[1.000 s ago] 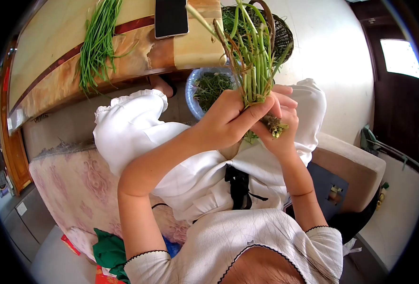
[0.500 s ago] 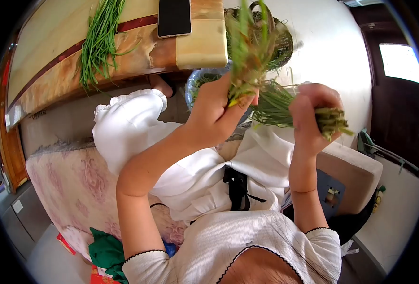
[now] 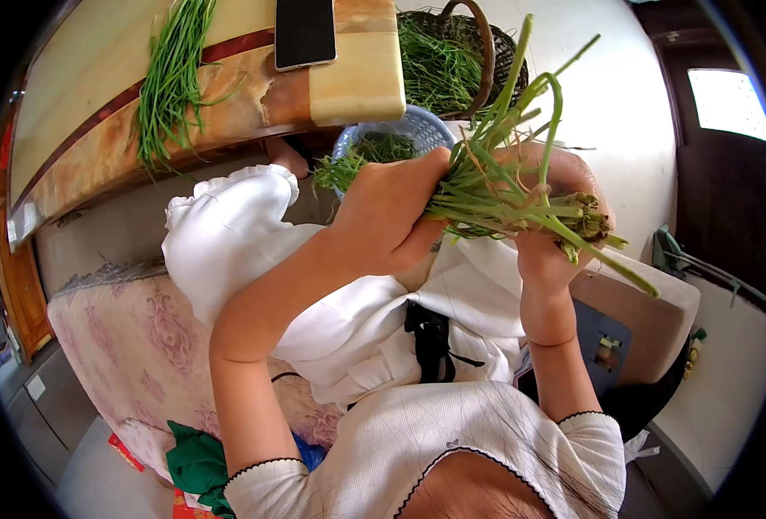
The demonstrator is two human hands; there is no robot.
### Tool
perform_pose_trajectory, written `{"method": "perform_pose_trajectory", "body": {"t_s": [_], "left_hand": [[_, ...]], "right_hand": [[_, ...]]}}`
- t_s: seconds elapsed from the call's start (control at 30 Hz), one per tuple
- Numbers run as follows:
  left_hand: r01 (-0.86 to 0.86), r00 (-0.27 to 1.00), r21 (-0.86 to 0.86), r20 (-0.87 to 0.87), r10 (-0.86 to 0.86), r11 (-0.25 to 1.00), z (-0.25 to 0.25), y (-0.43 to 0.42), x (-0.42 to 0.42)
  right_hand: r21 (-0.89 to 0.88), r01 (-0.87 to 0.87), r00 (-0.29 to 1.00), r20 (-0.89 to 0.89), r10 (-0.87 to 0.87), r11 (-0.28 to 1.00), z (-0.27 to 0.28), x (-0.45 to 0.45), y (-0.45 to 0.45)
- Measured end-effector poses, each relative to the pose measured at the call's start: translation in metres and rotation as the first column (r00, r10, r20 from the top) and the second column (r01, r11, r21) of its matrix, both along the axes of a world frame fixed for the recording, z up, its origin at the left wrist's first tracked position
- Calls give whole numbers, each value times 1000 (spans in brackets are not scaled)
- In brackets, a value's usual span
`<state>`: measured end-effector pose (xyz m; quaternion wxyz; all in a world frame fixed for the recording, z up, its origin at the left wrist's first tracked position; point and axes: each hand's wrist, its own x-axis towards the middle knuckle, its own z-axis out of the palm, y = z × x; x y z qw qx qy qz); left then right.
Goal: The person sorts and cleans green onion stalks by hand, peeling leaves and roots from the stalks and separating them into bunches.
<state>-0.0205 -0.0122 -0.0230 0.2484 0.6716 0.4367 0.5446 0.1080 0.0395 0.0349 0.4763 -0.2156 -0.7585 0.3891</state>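
My left hand [image 3: 392, 206] is closed round a bunch of green stalks [image 3: 487, 186], whose leafy tops stick out at its left, over the blue basket. The stalk ends point right, toward my right hand [image 3: 569, 208]. Partly hidden behind the stalks, my right hand is closed on a second bunch with cut ends [image 3: 586, 227]. The two bunches overlap between my hands. Below them the blue plastic basket [image 3: 430, 128] holds loose greens. Long green leaves [image 3: 171, 86] lie on the table at the left.
A black phone [image 3: 305, 33] lies on the table [image 3: 357, 91] near its right end. The brown wicker basket [image 3: 487, 60] full of greens stands beyond the blue one. My knees in white trousers [image 3: 227, 225] are under my arms. A patterned sofa seat [image 3: 158, 337] is beneath me.
The left-hand bunch has tipped from upright to sideways, its stalk ends now pointing right. My right hand, which had moved out to the right with its own bunch, is closer to the left one again.
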Motion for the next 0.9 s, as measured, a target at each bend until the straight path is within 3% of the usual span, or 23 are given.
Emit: {"method": "perform_pose_trajectory", "body": {"t_s": [0.03, 0.17, 0.23, 0.27, 0.43, 0.5, 0.57, 0.63, 0.77, 0.83, 0.9], "left_hand": [[-62, 997, 117, -30, 66, 991, -2, 1, 1], [-47, 997, 26, -59, 48, 999, 3, 1, 0], [-84, 992, 147, -79, 96, 986, 3, 2, 1], [-84, 992, 145, -78, 96, 986, 3, 2, 0], [53, 998, -198, 50, -44, 979, 12, 0, -1], [86, 991, -224, 124, -59, 971, 12, 1, 1], [118, 978, -247, 197, -70, 962, 12, 2, 3], [202, 943, -225, 309, -127, 953, 11, 2, 3], [234, 938, -234, 308, -157, 944, 15, 2, 1], [281, 933, -332, 315, -176, 900, 20, 0, 0], [298, 929, -355, 321, -184, 886, 26, 0, -2]], "right_hand": [[-2, 0, 1000, -11, 0, 1000, 0, 1, 0], [-3, -7, 1000, 31, 7, 1000, 2, 8, -3], [21, 21, 1000, -15, -21, 1000, 0, 11, -6], [-148, 0, 997, -79, -12, 989, -4, 14, -9], [-131, 18, 989, -145, -37, 991, -5, 11, -10], [-80, -5, 994, 111, 14, 997, 2, 14, -5], [-95, 26, 995, 96, -17, 995, -3, 9, -8], [-239, 118, 993, 42, -111, 964, -4, 5, -12], [-188, 116, 990, 99, -99, 975, -5, 6, -11], [-158, 73, 996, -30, -79, 985, -9, 4, -8], [-153, 69, 996, -39, -76, 986, -9, 4, -6]]}}
